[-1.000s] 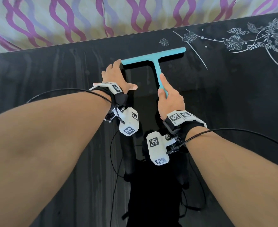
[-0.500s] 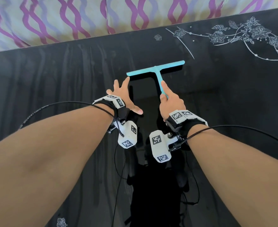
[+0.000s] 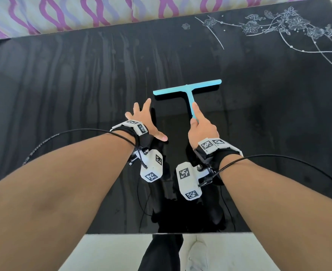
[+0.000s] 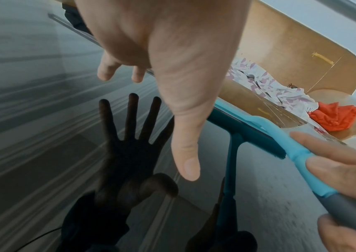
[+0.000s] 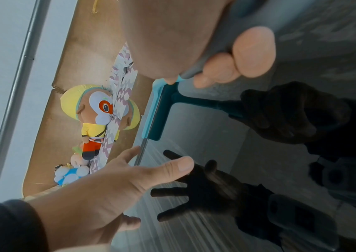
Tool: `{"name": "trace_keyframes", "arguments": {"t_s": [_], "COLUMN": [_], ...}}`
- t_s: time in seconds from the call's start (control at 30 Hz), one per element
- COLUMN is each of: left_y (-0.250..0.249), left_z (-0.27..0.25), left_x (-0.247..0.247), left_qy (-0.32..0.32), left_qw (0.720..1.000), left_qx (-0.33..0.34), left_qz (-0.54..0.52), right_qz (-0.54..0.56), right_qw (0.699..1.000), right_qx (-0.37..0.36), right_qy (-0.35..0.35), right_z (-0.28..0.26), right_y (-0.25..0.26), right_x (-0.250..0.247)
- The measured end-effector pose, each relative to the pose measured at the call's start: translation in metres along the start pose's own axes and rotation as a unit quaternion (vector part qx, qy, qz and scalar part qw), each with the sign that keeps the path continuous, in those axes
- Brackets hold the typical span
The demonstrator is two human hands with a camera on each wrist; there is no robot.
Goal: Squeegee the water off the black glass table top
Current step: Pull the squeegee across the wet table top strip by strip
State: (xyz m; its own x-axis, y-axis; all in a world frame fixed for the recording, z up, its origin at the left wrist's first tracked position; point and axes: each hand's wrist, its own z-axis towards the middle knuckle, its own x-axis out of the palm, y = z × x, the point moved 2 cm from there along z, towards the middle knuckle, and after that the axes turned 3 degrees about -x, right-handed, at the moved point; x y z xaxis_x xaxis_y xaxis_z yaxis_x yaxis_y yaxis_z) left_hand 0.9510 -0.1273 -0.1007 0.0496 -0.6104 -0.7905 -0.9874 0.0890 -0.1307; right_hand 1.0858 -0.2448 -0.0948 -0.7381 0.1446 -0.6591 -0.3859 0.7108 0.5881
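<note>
I have my right hand (image 3: 201, 130) wrapped round the handle of the blue squeegee (image 3: 188, 89), forefinger laid along its stem, so that grip is clenched on the tool. Its blade lies across the black glass bench (image 3: 63, 94), near the middle, streaks of water beyond it and to the left. My left hand (image 3: 144, 122) hovers just left of the blade, grip released, fingers spread, holding nothing.

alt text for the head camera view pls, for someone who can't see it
A person's right hand grips the handle of a turquoise squeegee whose blade lies on a wet, streaked black glass table top. The left hand is open with fingers spread beside it.
</note>
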Motion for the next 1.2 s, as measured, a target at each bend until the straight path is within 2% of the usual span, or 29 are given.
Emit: {"name": "trace_keyframes", "arguments": {"t_s": [0.4, 0.7, 0.9, 1.03, 1.2], "left_y": [0.032, 0.059, 0.082, 0.089, 0.091], "left_z": [-0.079, -0.110, -0.144, -0.158, -0.190], "left_x": [0.065, 0.094, 0.126, 0.137, 0.154], "left_qy": [0.048, -0.079, -0.014, -0.048, -0.109], "left_qw": [0.997, 0.996, 0.997, 0.998, 0.992], "left_qx": [-0.029, 0.043, 0.055, 0.036, 0.056], "left_qz": [0.051, -0.003, 0.055, 0.026, 0.024], "right_qz": [-0.005, 0.020, 0.018, 0.013, 0.016], "right_qw": [1.000, 0.999, 0.999, 0.999, 0.999], "right_qx": [-0.003, 0.007, 0.015, 0.016, 0.013], "right_qy": [-0.001, -0.031, -0.040, -0.042, -0.024], "right_z": [-0.080, -0.133, -0.173, -0.192, -0.225], "right_y": [-0.052, -0.077, -0.096, -0.111, -0.125], "right_x": [0.009, 0.026, 0.035, 0.038, 0.038]}}
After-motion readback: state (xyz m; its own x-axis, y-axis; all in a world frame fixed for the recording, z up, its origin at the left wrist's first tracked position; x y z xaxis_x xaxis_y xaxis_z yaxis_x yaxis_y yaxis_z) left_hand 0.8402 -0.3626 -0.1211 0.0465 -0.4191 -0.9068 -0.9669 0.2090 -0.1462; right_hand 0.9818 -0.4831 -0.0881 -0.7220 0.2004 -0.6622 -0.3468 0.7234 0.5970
